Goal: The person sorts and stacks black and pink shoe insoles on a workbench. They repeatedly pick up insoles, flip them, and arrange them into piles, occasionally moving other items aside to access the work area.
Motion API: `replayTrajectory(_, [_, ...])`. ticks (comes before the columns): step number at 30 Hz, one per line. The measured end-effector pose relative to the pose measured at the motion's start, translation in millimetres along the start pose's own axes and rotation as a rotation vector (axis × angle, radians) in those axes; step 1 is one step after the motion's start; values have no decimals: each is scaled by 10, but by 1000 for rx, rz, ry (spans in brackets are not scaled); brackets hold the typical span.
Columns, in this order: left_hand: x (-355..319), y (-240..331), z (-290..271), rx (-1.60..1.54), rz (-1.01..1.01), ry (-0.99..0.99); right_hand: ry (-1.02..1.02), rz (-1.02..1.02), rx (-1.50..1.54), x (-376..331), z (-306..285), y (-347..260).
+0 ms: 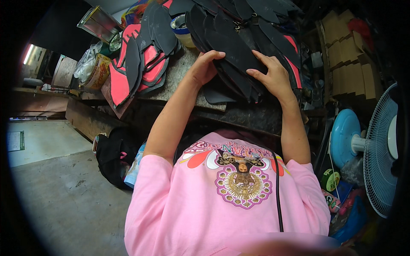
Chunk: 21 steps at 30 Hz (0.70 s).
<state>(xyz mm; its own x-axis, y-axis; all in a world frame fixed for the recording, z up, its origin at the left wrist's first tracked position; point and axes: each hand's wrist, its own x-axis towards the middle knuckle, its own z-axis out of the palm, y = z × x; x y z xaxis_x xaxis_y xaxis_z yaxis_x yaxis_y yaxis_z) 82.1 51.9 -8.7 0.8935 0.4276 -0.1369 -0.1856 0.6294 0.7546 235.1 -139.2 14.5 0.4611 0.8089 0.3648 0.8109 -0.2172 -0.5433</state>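
A stack of black sole-shaped sheets (232, 42) lies tilted in front of me at the work table. My left hand (206, 66) grips its left edge, the thumb on top and the other fingers hidden underneath. At the right edge, my right hand (275, 76) rests with thumb and index finger spread apart, their tips touching the top sheet. More black pieces with pink-red faces (290, 62) lie just beyond it. To the left, another pile of black and pink-red cut pieces (149, 64) covers part of the table.
A round tub with a blue rim (181, 26) stands between the piles. A metal can (99, 23) and a printed bucket (97, 72) are at the far left. At the right are brown cardboard pieces (352, 59) and a fan (380, 145). A black bag (113, 153) sits lower left.
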Motion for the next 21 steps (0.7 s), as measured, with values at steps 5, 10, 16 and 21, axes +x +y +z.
replayTrajectory(5, [-15,-8,52,27,14,35,11,70,202,2,-14,3])
replayTrajectory(10, [-84,13,143,142,54,-54,125,92,408,33,58,35])
replayTrajectory(16, [-117,9,203,247,39,-27,126,244,755,43,105,112])
replayTrajectory(21, [-63,28,146,161,-14,10,120,315,727,76,65,162])
